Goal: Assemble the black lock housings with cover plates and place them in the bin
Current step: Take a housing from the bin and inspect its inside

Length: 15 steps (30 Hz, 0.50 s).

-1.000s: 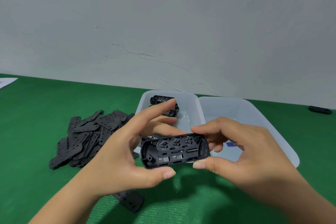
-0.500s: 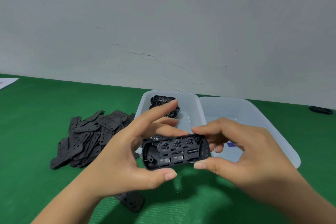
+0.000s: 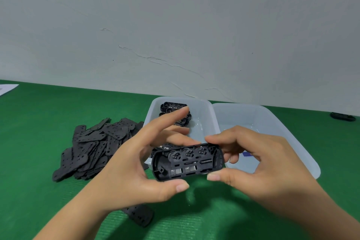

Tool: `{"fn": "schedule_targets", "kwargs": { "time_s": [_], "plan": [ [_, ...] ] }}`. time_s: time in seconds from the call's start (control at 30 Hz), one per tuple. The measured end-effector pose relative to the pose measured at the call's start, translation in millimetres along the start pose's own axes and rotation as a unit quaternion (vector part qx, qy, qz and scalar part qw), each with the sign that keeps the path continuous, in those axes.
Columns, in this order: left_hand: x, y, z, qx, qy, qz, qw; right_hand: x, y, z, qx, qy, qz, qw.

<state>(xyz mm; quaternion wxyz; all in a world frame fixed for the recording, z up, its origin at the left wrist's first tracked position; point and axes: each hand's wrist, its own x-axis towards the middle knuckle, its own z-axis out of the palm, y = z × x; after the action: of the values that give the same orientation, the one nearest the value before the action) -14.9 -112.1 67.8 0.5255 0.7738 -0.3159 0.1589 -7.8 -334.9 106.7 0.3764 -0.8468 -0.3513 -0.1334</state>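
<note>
Black plastic housing [image 3: 187, 161] is held in the air in front of the left bin [image 3: 206, 115], open side facing the camera, with its spring and inner parts exposed. Left hand [image 3: 136, 165] pinches its left end between thumb and fingers, index finger raised clear. Right hand [image 3: 259, 163] pinches its right end the same way. No cover is fitted yet. Covers [image 3: 91, 146] lie heaped on the tabletop [image 3: 29, 132] left of that bin; one loose cover [image 3: 140, 215] lies in front of it, under the left wrist. More housings [image 3: 173, 107] sit inside that bin. Judged step: check the internals, then cap. Keep the open face level so the spring stays seated, support both ends, and align cover holes before pressing.
</note>
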Motion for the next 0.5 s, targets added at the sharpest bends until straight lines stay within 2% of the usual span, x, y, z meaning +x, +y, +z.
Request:
{"fn": "schedule_targets", "kwargs": {
  "time_s": [0.5],
  "plan": [
    [-6,-10,1,-0.017,0.0,-0.006,1.0,-2,9,6,0.022,-0.003,0.017,1.0]
  ]
}}
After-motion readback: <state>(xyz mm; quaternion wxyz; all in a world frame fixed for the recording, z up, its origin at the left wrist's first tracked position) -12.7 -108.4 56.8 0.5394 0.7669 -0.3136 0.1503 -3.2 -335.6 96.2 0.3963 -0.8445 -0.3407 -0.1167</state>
